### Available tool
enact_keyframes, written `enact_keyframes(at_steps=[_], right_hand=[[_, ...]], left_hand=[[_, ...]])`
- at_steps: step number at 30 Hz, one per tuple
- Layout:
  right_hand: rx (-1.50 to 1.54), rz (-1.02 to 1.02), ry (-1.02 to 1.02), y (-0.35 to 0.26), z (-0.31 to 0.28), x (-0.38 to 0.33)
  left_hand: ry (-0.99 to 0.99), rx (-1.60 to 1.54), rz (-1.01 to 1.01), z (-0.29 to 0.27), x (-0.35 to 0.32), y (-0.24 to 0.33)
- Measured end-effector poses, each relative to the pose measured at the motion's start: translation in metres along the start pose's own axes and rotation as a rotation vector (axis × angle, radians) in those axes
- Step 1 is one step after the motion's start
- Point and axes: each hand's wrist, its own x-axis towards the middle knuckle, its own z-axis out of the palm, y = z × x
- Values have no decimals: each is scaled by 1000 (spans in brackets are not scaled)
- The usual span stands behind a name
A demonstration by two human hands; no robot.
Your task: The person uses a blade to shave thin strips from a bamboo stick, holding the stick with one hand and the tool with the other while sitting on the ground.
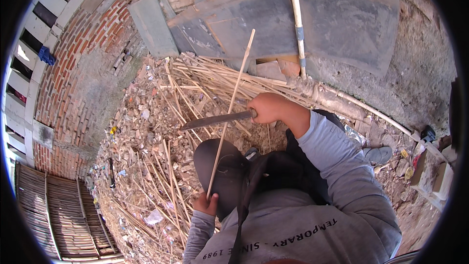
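Note:
My right hand [266, 107] is closed round the handle of a long dark machete [215, 120], its blade pointing left. The blade meets or crosses a thin bamboo strip [238, 80]; whether they touch I cannot tell. That strip slants up and away from my left hand [206, 203], whose fingers are closed on its lower end. Beside the strip is my black-clad knee [220, 176]. Long bamboo strips [229, 78] lie in a pile beyond my right hand, and several loose strips [171, 176] are scattered on the ground to the left.
Rubble and litter [141, 117] cover the ground. Grey sheets [342, 19] lean at the back with a pale pole [296, 14] before them. A brick wall [73, 68] stands left, above a bamboo slat panel [63, 210]. At right are a sandal [378, 155] and a wooden frame [430, 176].

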Motion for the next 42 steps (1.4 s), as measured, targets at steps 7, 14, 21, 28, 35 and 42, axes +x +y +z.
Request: enact_keyframes(at_steps=[7, 14, 21, 28, 35, 42], right_hand=[[16, 24, -28, -1, -4, -2], [26, -40, 12, 2, -1, -2], [31, 15, 63, 4, -10, -9], [65, 69, 153, 18, -19, -4], [-38, 69, 139, 9, -17, -6], [61, -10, 107, -3, -12, -4]], left_hand=[[-8, -35, 8, 0, 1, 2], [17, -45, 22, 1, 0, 7], [-3, 85, 14, 4, -20, -22], [-17, -49, -17, -9, -34, -6], [-20, -4, -47, -16, -35, -13], [51, 31, 16, -17, -31, -9]])
